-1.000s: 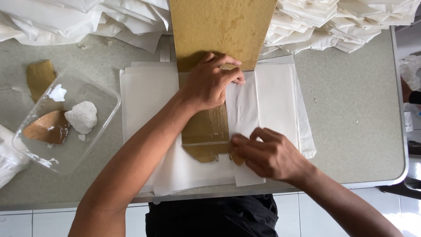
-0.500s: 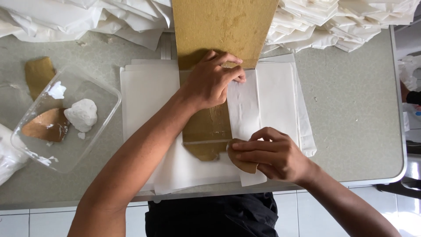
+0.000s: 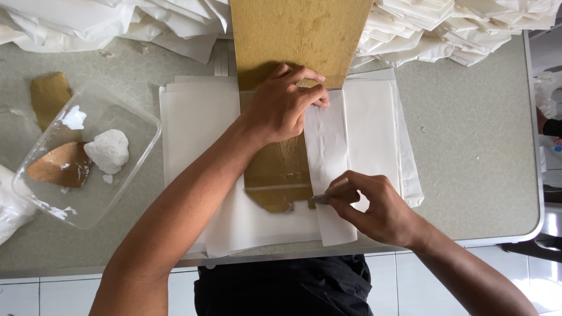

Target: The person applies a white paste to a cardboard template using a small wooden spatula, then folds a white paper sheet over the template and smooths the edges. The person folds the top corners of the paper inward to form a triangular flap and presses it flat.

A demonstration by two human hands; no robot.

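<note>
While the left hand (image 3: 284,108) presses flat, fingers spread, on the brown cardboard board (image 3: 298,41), the right hand (image 3: 374,208) works nearer the person, closed in a pinch around a small flat tool (image 3: 331,196).

Left to right on the desk (image 3: 468,169):
- clear plastic tub (image 3: 82,169) at the left edge, holding a lump of white paste (image 3: 108,149) and a brown scrap;
- stack of white paper sheets (image 3: 196,129), centre;
- board lying over the stack, long axis running away from the person;
- narrow white paper strip (image 3: 328,158) along the board's right edge, long axis parallel to the board.

Strip lies just right of the left hand, whose fingertips touch its far end. The right hand's tool meets the strip's near part at the board's lower edge. The right hand is nearer to that end.

Crumpled white sheets (image 3: 462,29) are heaped along the far side. Nothing stands between hands and strip.
</note>
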